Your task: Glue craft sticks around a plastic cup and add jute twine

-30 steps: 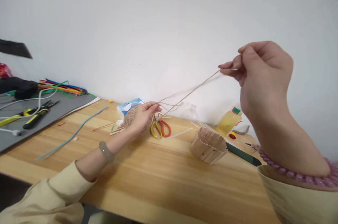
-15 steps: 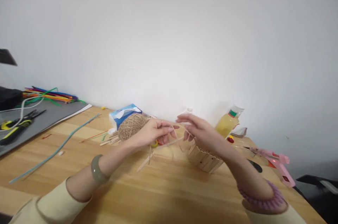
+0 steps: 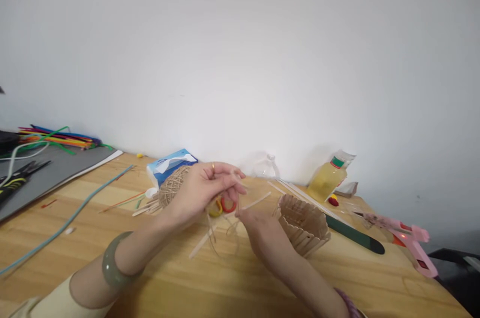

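My left hand (image 3: 206,188) is closed in a pinch on a thin strand of twine, with a ring on one finger. Just below it and to the right, my right hand (image 3: 262,233) has its fingers drawn together on the same strand; its fingertips are partly hidden. Loose ends of twine (image 3: 212,240) dangle under the hands. A ball of twine (image 3: 171,187) lies behind my left wrist, partly covered. Right of my right hand stands a small box made of wooden craft sticks (image 3: 309,238). Red and yellow ring-shaped handles (image 3: 227,206) show beneath my fingers.
A blue tissue pack (image 3: 165,168) sits by the wall. To the right are a bottle of yellow liquid (image 3: 326,180), a dark green strip (image 3: 354,234) and a pink glue gun (image 3: 414,245). Pliers (image 3: 18,178), pipe cleaners (image 3: 63,137) and a blue cord (image 3: 80,210) lie left.
My right hand has moved down and left, below my left hand, uncovering the craft-stick box. The view has shifted slightly, so the table things sit differently in the picture.
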Demonstrator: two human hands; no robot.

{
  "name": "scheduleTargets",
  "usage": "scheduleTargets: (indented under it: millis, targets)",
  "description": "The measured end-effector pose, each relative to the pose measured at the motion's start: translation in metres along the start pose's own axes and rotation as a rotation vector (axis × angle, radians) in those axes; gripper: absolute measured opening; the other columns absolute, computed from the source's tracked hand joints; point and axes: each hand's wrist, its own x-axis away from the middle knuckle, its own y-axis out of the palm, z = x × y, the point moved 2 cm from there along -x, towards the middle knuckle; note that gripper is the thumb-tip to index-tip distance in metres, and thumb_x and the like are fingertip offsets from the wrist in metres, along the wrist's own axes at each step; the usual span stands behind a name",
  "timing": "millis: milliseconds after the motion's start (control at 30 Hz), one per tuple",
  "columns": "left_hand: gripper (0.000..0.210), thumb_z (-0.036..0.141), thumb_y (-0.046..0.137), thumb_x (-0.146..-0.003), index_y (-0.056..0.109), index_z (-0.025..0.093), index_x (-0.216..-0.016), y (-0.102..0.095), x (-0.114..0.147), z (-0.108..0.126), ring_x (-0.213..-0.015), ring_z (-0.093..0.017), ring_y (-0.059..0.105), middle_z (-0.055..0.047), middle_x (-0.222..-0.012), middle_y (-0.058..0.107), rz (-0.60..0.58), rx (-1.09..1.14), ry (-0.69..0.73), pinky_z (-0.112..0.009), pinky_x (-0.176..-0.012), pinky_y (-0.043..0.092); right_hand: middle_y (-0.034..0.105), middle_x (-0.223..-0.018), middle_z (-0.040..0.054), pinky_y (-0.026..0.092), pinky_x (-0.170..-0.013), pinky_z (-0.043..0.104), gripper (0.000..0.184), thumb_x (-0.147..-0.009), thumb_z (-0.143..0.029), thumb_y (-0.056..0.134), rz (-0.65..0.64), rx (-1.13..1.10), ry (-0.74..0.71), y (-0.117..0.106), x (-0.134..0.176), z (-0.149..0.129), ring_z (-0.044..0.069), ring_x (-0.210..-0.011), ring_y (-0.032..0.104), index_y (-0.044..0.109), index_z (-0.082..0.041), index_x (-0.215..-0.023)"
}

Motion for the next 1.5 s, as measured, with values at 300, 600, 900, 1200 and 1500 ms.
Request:
scheduleTargets:
  millis: [300,600,900,1200,1500]
  targets:
    - [0.012,0.023,0.064,-0.074,0.067,0.011,-0.078,-0.014,-0.001,0.014,-0.05,-0.007,0.058,-0.002,-0.065,0.069,0.033,-0.025,0.013,-0.017,-0.051,0.046,0.066,-0.087,0.0076,0.044,-0.051,0.027,0.017,-0.078,-0.012,0.055,-0.156,0.144,-0.005,0.007,0.012,-0.002,0.021,-0.071,0.062,0.059,-0.015,-0.095]
    - [0.021,0.024,0.066,-0.07,0.047,0.016,-0.074,0.008,-0.016,-0.044,-0.049,-0.01,0.06,0.0,-0.058,0.067,-0.208,-0.123,-0.272,-0.022,-0.051,0.046,0.063,-0.088,0.0053,0.046,-0.058,0.026,0.022,-0.083,-0.022,0.052,0.411,-0.156,0.089,-0.076,-0.009,0.005,0.014,-0.068,0.058,0.052,-0.019,-0.106]
    - [0.022,0.021,0.064,-0.069,0.042,0.018,-0.073,0.013,-0.014,-0.05,-0.048,-0.01,0.06,0.001,-0.057,0.066,-0.182,-0.144,-0.31,-0.019,-0.046,0.042,0.053,-0.065,-0.0028,0.037,-0.048,0.022,0.009,-0.083,-0.025,0.051,0.3,-0.962,0.406,-0.062,-0.012,0.031,0.01,-0.055,0.047,0.047,-0.021,-0.075]
    - [0.016,0.031,0.059,-0.074,0.057,0.015,-0.07,0.001,-0.015,-0.053,-0.057,-0.014,0.061,-0.003,-0.061,0.066,-0.135,-0.504,-0.217,-0.024,-0.055,0.046,0.056,-0.074,0.0078,0.042,-0.06,0.031,0.026,-0.085,-0.006,0.039,0.207,0.081,0.005,-0.053,-0.008,0.024,0.02,-0.072,0.049,0.064,-0.015,-0.087]
    - [0.017,0.026,0.053,-0.078,0.065,0.014,-0.076,0.004,-0.014,-0.045,-0.059,-0.013,0.058,-0.001,-0.062,0.062,-0.22,-0.475,-0.18,-0.023,-0.06,0.047,0.06,-0.07,0.0053,0.044,-0.057,0.028,0.019,-0.088,-0.014,0.044,0.159,0.032,-0.053,-0.05,-0.01,0.024,0.017,-0.065,0.053,0.062,-0.013,-0.093]
